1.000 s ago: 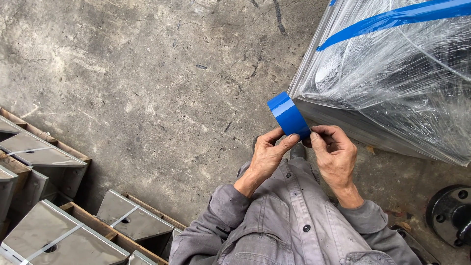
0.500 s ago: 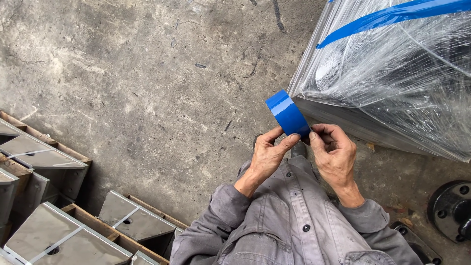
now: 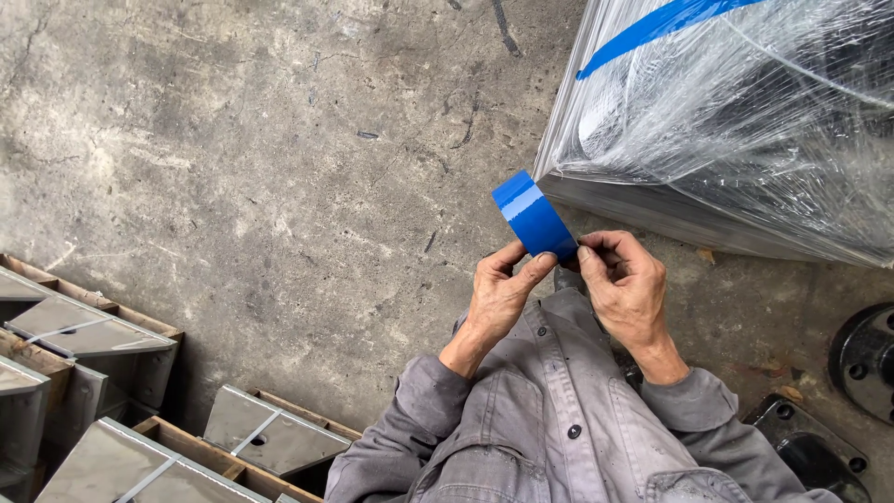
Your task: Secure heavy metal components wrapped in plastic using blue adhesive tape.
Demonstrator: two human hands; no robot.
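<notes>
The roll of blue tape (image 3: 533, 219) sits between both hands, held up in front of the person's chest above the concrete floor (image 3: 279, 168). The left hand (image 3: 501, 289) is curled around the roll's lower edge, thumb and forefinger pinching its rim. The right hand (image 3: 626, 284) is also closed, its fingertips pressed against the roll's near end where the tape edge lies; whether a loose end is lifted cannot be made out. The roll tilts up and away to the left from the hands.

Just beyond the roll stands a large load wrapped in clear stretch film (image 3: 745, 121), with a strip of blue tape (image 3: 652, 26) running across its upper part. The person wears a grey work jacket (image 3: 549, 438). At the lower left lie grey metal parts (image 3: 84, 326) on wooden slats. At the right edge, a dark round flange (image 3: 866, 359) rests on the floor.
</notes>
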